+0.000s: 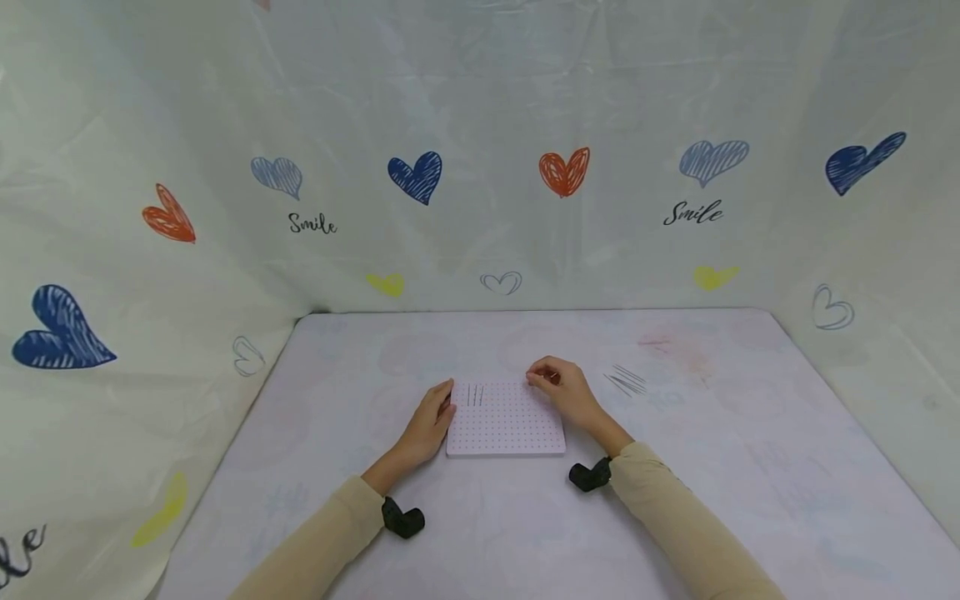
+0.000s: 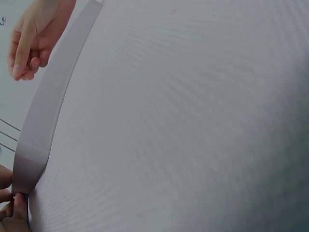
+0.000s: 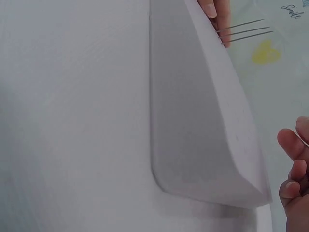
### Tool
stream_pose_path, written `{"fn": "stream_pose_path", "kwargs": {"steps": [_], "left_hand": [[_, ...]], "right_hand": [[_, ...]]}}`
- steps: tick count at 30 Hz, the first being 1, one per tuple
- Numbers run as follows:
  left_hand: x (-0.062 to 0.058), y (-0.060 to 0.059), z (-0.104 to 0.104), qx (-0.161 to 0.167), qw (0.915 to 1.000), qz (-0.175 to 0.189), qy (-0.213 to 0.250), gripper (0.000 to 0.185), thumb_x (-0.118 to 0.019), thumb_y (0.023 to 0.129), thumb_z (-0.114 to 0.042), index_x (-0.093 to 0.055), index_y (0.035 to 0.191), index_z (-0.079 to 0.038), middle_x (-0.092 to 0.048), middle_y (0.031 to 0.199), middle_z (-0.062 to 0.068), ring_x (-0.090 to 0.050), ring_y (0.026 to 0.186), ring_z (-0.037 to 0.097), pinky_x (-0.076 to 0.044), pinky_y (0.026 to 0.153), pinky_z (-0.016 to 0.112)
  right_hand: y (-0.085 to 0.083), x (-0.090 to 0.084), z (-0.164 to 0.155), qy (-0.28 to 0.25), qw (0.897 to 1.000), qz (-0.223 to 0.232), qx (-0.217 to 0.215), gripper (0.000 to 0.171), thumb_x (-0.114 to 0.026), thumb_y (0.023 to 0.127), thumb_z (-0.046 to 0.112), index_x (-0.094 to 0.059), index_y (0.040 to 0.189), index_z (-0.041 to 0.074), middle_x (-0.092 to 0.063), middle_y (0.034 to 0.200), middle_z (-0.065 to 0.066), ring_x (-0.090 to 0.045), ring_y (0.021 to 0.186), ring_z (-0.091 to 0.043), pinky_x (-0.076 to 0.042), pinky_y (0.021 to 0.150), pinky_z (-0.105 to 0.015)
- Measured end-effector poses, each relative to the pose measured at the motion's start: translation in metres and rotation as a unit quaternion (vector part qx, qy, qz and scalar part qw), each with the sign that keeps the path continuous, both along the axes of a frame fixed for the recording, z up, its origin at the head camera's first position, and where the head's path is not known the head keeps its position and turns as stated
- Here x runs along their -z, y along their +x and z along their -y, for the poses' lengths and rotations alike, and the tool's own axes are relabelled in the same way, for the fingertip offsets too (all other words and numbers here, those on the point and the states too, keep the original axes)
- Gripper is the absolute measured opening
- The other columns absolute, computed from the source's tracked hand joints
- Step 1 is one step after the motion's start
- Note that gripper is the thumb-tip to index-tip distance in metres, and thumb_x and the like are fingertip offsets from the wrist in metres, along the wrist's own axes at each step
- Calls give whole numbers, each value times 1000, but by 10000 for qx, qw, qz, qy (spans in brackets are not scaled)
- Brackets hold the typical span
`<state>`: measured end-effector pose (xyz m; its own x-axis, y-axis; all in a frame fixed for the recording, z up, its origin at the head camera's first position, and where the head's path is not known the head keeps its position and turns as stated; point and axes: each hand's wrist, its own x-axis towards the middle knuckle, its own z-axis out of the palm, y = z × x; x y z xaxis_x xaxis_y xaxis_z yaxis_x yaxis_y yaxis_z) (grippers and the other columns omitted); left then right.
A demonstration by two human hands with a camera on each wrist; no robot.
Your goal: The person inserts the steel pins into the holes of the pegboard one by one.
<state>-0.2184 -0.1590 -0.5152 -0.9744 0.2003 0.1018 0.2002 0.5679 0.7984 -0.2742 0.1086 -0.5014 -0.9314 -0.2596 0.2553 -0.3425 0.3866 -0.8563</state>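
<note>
A white pegboard (image 1: 506,429) with rows of small holes lies on the table. Three thin dark sticks (image 1: 476,395) stand upright in its upper left part. My left hand (image 1: 427,423) holds the board's left edge, its fingers (image 2: 20,205) at the corner. Over the board's far right corner is my right hand (image 1: 564,390), thumb and forefinger drawn together; I cannot tell whether a stick is between them. The right wrist view shows this hand's fingers (image 3: 292,145) bent, beside the board's end. Several loose thin sticks (image 1: 626,381) lie to the right of the right hand.
The white table (image 1: 480,533) carries faint coloured marks, with a reddish smudge (image 1: 678,350) at the back right. A pale sheet (image 1: 480,92) printed with hearts hangs behind and beside it. Black wrist cameras (image 1: 405,521) sit below both sleeves.
</note>
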Motion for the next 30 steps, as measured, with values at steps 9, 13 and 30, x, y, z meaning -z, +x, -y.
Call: {"fn": "stream_pose_path", "kwargs": {"steps": [9,13,30], "left_hand": [[1,0,0,12,10000,35,43,52,-46,106,-8,-28,153,7,-30,156,24,-29,145,36,-29,116,47],[2,0,1,-4,10000,68,29,52,-46,106,-7,-28,153,7,-31,155,24,-30,144,36,-29,115,48],[0,1,1,-10,10000,14,29,52,-46,106,-7,-29,152,7,-31,155,24,-30,144,36,-29,116,48]], "right_hand": [[-3,-2,-23,143,9991,-124,386,10,-70,94,9,-73,99,1,-67,86,-5,-52,76,-18,-43,63,-22],[-3,-2,-33,187,9979,-129,609,11,-69,94,9,-73,99,0,-69,86,-6,-52,75,-16,-42,61,-21],[-1,-3,-76,487,9879,-100,1467,16,-70,94,11,-73,101,-3,-69,92,-13,-52,78,-20,-43,61,-21]]}}
